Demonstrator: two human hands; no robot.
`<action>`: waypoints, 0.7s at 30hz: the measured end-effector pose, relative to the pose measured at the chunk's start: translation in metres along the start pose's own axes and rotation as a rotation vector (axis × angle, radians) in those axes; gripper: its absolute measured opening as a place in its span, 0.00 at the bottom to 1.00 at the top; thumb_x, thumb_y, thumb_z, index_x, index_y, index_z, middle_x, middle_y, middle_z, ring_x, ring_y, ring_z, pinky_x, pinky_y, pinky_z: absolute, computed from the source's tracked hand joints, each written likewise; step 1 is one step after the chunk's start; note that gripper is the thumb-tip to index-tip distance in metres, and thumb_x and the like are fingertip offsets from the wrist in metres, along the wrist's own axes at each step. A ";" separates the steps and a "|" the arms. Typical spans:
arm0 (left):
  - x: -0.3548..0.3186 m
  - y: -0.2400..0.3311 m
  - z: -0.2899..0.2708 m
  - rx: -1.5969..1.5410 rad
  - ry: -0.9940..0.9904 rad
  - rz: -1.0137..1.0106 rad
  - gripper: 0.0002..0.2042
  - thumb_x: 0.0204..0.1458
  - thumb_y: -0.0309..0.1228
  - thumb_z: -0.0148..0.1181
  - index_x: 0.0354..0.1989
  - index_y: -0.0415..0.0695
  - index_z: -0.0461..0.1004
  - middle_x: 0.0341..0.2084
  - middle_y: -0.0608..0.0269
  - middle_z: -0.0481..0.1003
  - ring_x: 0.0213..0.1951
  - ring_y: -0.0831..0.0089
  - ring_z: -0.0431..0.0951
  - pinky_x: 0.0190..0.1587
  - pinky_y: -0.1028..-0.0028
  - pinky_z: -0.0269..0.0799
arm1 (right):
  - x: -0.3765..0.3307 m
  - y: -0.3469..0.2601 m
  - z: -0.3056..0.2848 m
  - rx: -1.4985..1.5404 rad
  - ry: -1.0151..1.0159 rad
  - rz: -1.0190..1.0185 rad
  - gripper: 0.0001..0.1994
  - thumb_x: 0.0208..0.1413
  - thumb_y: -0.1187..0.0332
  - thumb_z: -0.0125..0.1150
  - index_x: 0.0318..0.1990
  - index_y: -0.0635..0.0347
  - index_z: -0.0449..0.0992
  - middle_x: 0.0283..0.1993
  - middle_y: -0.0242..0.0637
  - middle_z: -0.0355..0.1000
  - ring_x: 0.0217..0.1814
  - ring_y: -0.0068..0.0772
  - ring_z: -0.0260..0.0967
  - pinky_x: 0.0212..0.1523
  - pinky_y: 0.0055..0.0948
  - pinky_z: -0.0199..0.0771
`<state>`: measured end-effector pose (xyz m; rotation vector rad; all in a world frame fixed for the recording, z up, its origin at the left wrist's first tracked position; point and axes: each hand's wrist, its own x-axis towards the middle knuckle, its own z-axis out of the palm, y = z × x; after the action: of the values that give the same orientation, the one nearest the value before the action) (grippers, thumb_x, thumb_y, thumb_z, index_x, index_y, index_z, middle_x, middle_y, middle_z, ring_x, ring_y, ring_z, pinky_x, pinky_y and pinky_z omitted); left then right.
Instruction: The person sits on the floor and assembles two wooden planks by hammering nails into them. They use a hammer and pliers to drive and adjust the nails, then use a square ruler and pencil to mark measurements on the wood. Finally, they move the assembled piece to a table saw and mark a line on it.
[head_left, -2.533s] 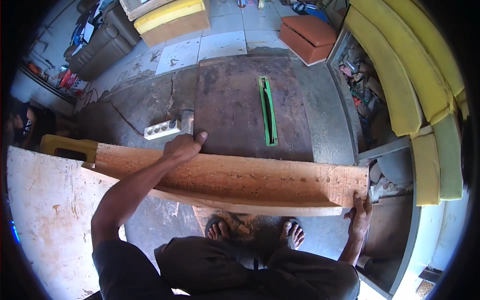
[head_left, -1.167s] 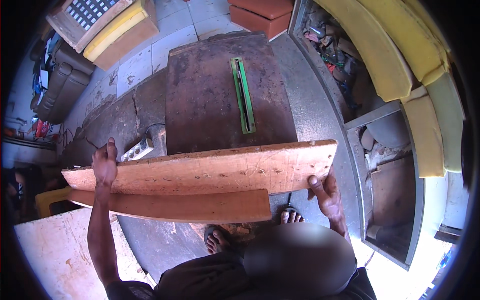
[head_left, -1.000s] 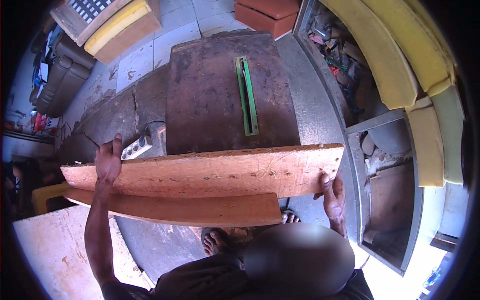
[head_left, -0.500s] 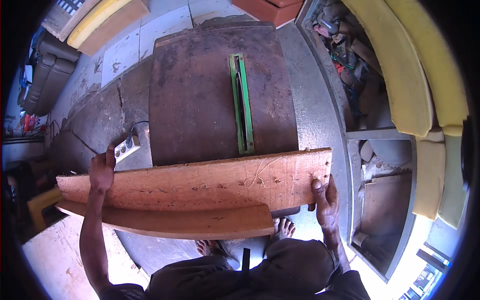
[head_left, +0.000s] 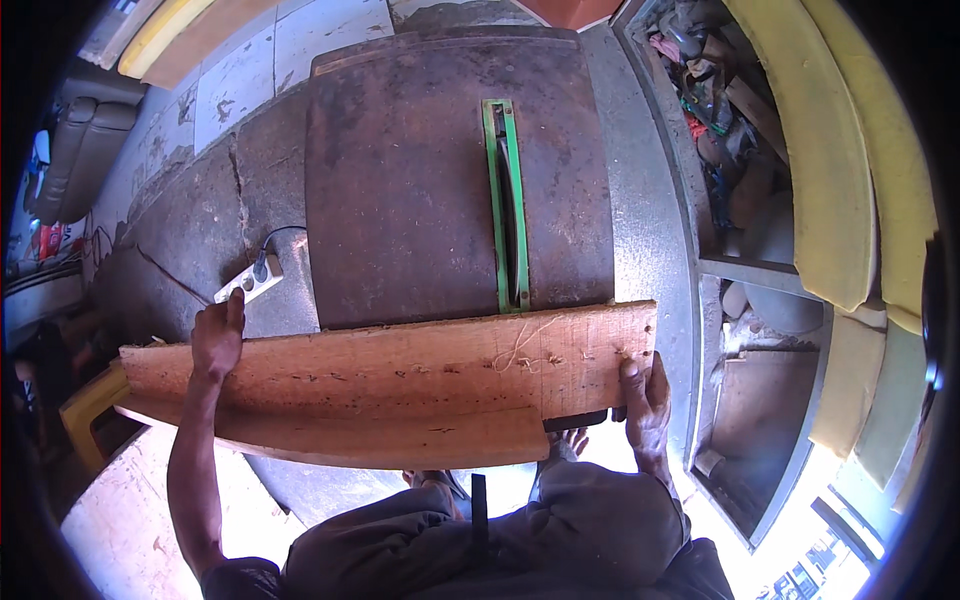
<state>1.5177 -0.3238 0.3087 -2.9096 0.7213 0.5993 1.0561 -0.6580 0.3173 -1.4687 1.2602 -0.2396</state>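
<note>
Across my lap lies a long wooden board (head_left: 450,362) with a row of splintered marks, holes and a loose string on its face. A curved wooden strip (head_left: 380,442) runs along its near side. My left hand (head_left: 217,338) is closed over the board's far edge near the left end. At the right end my right hand (head_left: 648,398) grips it, thumb on top and fingers underneath. The board's far edge overlaps the near side of a dark saw table (head_left: 400,190). A thin blade stands in the table's green-framed slot (head_left: 507,210), just beyond the board.
Left of the table a white power strip (head_left: 250,280) with a plugged-in black cord lies on the floor, close to my left hand. Yellow foam pieces (head_left: 825,150) lean at the right beside a metal frame (head_left: 750,270) holding scraps. A yellow stool (head_left: 92,415) stands at the left.
The board has shifted slightly left relative to the saw table, with both hands still gripping it. The whole view has also moved a little.
</note>
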 end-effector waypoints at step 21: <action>-0.047 -0.018 -0.032 -0.140 0.641 0.105 0.19 0.65 0.44 0.56 0.43 0.38 0.79 0.35 0.46 0.81 0.38 0.46 0.81 0.45 0.50 0.73 | 0.000 -0.002 0.004 0.057 0.036 0.092 0.29 0.65 0.42 0.58 0.46 0.67 0.69 0.22 0.34 0.68 0.19 0.19 0.64 0.18 0.25 0.62</action>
<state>1.4992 -0.2935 0.3560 -3.2172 0.9181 -0.3239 1.0606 -0.6560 0.3176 -1.3595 1.3360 -0.2393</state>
